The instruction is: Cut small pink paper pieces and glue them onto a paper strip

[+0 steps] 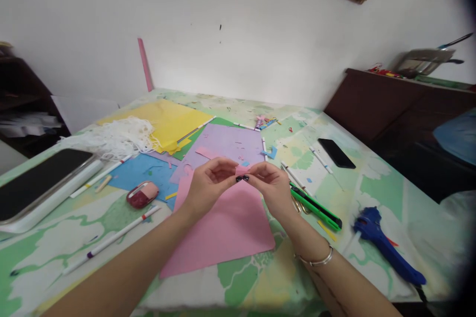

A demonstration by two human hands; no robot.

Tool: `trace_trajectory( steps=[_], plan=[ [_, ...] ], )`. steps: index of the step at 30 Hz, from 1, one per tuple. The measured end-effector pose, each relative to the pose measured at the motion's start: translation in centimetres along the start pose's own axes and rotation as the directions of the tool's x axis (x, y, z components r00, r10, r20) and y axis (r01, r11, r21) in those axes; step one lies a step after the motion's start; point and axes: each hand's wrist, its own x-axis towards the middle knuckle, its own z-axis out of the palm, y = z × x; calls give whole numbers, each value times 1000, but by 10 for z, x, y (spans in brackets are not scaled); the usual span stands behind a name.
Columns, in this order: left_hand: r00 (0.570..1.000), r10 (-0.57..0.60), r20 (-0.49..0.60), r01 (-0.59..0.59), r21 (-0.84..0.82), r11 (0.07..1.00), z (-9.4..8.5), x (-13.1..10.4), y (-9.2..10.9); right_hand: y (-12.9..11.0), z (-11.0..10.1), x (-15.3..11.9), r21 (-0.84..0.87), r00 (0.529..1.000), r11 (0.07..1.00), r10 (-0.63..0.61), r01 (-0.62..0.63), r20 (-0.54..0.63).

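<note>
My left hand [213,178] and my right hand [269,181] meet over the middle of the table, thumbs side by side. Between their fingertips is a small pink piece of paper [242,170], pinched from both sides; its lower part is hidden by the thumbs. Beneath my hands lies a pink sheet [223,233], with a lilac sheet [238,138] behind it. A green box cutter [316,206] rests just right of my right wrist, partly over some golden scissor-like handles [296,204].
A blue glue gun [386,247] lies at the right, near a black phone [336,153]. To the left are a pink-and-maroon case [143,194], a marker [111,240], a large phone-like device [44,183] and white string [115,137]. Yellow paper [167,114] lies at the back.
</note>
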Motion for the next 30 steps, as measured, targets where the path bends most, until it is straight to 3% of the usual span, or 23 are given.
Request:
trace_trajectory(
  steps=[16,30],
  plan=[
    [993,-117,-25,116,-45,992,3,-1,2,-1,1,0,-5,999,1000,5,-5,-33],
    [992,-121,-20,121,26,992,3,-1,1,1,-1,1,-26,999,999,28,-29,-39]
  ],
)
